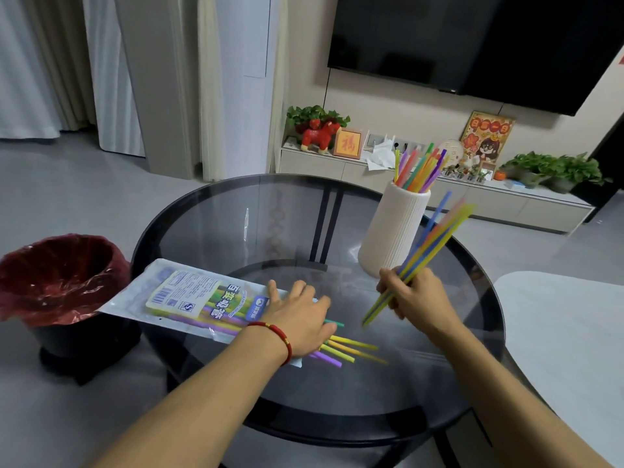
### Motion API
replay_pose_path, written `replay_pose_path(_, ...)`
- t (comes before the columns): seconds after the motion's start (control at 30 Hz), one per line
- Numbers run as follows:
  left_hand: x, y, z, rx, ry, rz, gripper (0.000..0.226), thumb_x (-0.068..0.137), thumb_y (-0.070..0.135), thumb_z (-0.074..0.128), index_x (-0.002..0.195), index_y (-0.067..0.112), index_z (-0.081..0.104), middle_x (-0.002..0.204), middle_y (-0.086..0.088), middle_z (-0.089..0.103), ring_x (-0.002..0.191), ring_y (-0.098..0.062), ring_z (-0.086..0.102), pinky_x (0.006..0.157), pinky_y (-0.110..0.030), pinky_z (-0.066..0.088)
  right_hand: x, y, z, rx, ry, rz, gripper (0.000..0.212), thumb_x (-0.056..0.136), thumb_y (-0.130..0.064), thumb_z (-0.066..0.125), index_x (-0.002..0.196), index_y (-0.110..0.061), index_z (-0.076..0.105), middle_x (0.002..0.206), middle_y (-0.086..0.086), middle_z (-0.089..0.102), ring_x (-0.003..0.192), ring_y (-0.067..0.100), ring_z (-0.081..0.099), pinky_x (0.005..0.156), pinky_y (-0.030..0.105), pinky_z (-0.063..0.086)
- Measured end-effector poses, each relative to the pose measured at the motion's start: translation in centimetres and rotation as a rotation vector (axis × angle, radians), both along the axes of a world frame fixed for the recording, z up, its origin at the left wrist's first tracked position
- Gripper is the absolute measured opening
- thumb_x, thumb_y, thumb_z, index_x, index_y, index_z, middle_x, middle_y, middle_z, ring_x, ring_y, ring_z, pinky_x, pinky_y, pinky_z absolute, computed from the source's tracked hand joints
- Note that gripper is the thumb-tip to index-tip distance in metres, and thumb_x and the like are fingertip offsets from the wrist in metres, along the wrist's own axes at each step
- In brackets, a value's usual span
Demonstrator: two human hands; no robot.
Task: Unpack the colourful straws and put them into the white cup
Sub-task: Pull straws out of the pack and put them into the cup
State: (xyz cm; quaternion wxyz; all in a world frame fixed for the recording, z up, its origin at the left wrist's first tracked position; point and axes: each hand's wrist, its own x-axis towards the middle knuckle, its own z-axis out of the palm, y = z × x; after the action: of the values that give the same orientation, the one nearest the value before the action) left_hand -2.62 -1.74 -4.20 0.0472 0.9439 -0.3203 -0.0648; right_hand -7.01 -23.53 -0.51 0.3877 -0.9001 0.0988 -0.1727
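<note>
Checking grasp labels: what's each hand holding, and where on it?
Right hand grips a bundle of straws near its lower end. Left hand holds nothing, pressing flat on the packet.

From my feed the room reads evenly lit and soft, moderately bright, with no hard shadows. The glass surface (236, 224) carries a small white glare streak and pale reflections. The bundle of straws (435, 238) in the right hand (417, 298) is smeared by motion blur, its upper ends ghosted. The wide lens bows the curtains (50, 79) and television (472, 38) toward the edges, and detail is slightly soft overall.
</note>
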Motion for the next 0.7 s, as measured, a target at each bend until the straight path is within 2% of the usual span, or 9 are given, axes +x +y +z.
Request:
replay_pose_path(0.07, -0.2, -0.4, -0.4, -0.021, 0.006, 0.019, 0.047, 0.099, 0.048, 0.032, 0.135, 0.020, 0.045, 0.143, -0.011, 0.038, 0.143, -0.026, 0.016, 0.111, -0.074, 0.005, -0.5, 0.3, -1.2, -0.002, 0.138, 0.007, 0.039, 0.100, -0.023, 0.061, 0.066, -0.012, 0.076, 0.056, 0.012, 0.072, 0.047, 0.019, 0.064, 0.058, 0.032, 0.055)
replay_pose_path(0.13, -0.4, -0.8, -0.8, -0.039, 0.022, 0.034, 0.049, 0.100, 0.048, 0.030, 0.137, 0.019, 0.043, 0.147, -0.013, 0.034, 0.146, -0.027, 0.008, 0.113, -0.072, 0.002, -0.6, 0.1, -1.7, -0.017, 0.153, -0.015, 0.040, 0.100, -0.022, 0.059, 0.065, -0.010, 0.075, 0.058, 0.011, 0.073, 0.051, 0.017, 0.065, 0.059, 0.032, 0.055)
replay_pose_path(0.27, -0.4, -1.1, -0.8, -0.044, 0.021, 0.033, 0.050, 0.101, 0.048, 0.026, 0.138, 0.019, 0.042, 0.151, -0.014, 0.031, 0.148, -0.029, 0.005, 0.113, -0.072, 0.000, -0.5, 0.2, -0.9, 0.251, -0.032, -0.101, 0.051, 0.108, -0.025, 0.048, 0.070, 0.003, 0.068, 0.055, 0.010, 0.068, 0.048, 0.018, 0.061, 0.052, 0.033, 0.054)
replay_pose_path(0.33, -0.4, -1.1, -0.8, -0.048, 0.025, 0.030, 0.051, 0.101, 0.048, 0.026, 0.139, 0.019, 0.042, 0.153, -0.012, 0.030, 0.149, -0.029, 0.004, 0.113, -0.072, -0.001, -0.5, 0.3, -0.4, 0.306, -0.134, -0.141, 0.053, 0.109, -0.026, 0.045, 0.066, -0.002, 0.067, 0.058, 0.012, 0.068, 0.054, 0.019, 0.061, 0.055, 0.033, 0.053)
replay_pose_path(0.4, -0.5, -1.1, -0.7, -0.048, 0.030, 0.027, 0.052, 0.101, 0.049, 0.026, 0.140, 0.020, 0.042, 0.155, -0.011, 0.029, 0.149, -0.029, 0.003, 0.113, -0.071, -0.003, -0.5, 0.2, 0.0, 0.261, -0.192, -0.173, 0.051, 0.108, -0.027, 0.043, 0.066, -0.008, 0.066, 0.066, 0.013, 0.065, 0.064, 0.021, 0.059, 0.063, 0.036, 0.050)
replay_pose_path(0.47, -0.6, -1.1, -0.7, -0.052, 0.029, 0.026, 0.052, 0.101, 0.049, 0.026, 0.141, 0.021, 0.042, 0.155, -0.012, 0.028, 0.150, -0.029, 0.001, 0.113, -0.071, -0.004, -0.7, 0.2, 0.2, 0.173, -0.229, -0.192, 0.051, 0.109, -0.030, 0.039, 0.071, -0.007, 0.065, 0.071, 0.012, 0.058, 0.069, 0.022, 0.054, 0.065, 0.037, 0.048)
replay_pose_path(0.57, -0.8, -1.2, -0.6, -0.077, 0.036, 0.027, 0.051, 0.101, 0.049, 0.026, 0.141, 0.022, 0.042, 0.155, -0.012, 0.027, 0.150, -0.029, -0.002, 0.113, -0.072, -0.005, -0.7, 0.3, 0.4, 0.173, -0.255, -0.193, 0.051, 0.110, -0.036, 0.037, 0.076, -0.007, 0.063, 0.079, 0.008, 0.060, 0.075, 0.023, 0.057, 0.070, 0.037, 0.053)
replay_pose_path(0.7, -0.8, -1.4, -0.7, -0.084, 0.040, 0.021, 0.051, 0.100, 0.049, 0.026, 0.140, 0.021, 0.042, 0.155, -0.013, 0.026, 0.150, -0.028, -0.002, 0.111, -0.072, -0.006, -1.1, 0.5, 0.2, 0.058, -0.153, -0.109, 0.045, 0.110, -0.031, 0.043, 0.079, -0.009, 0.066, 0.077, 0.006, 0.064, 0.072, 0.023, 0.063, 0.070, 0.042, 0.057)
